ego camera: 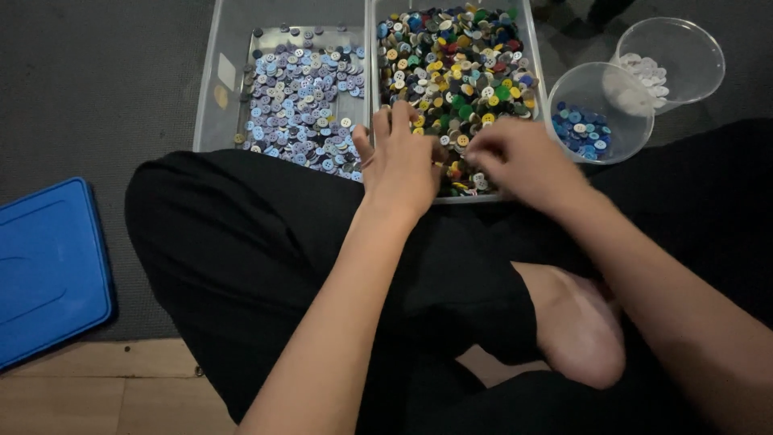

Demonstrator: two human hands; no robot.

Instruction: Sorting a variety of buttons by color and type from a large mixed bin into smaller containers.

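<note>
- The mixed buttons [455,76] fill the clear right-hand bin [533,72], which sits on the floor at twelve o'clock from your crossed legs; both your hands work at its near edge.
- Your left hand [400,157] lies palm down on the pile at the bin's near-left corner, fingers loosely spread and flat on the buttons; I cannot tell whether anything is caught beneath them.
- Your right hand [519,157] is at the near-right corner, fingers curled together with the tips toward the left hand (it looks like a pinch on a button or two, but the tips are blurred and the catch itself is hidden).
- By my reading you are at the picking step: raking through the mix and singling out one colour.
- The next move, I judge, calls for a firm fingertip pinch and a clean lift, so neighbouring buttons do not ride along or spill over the low wall.
- At ten o'clock from the left hand, the second clear bin [229,72] touches the first and holds lilac and pale blue buttons [302,101].
- At two o'clock from the right hand stands a clear cup of blue buttons [584,133], and just beyond it, touching, a clear cup of white buttons [644,71].
- A blue lid [48,266] lies on the grey mat [97,80] at eight o'clock, well apart.
</note>
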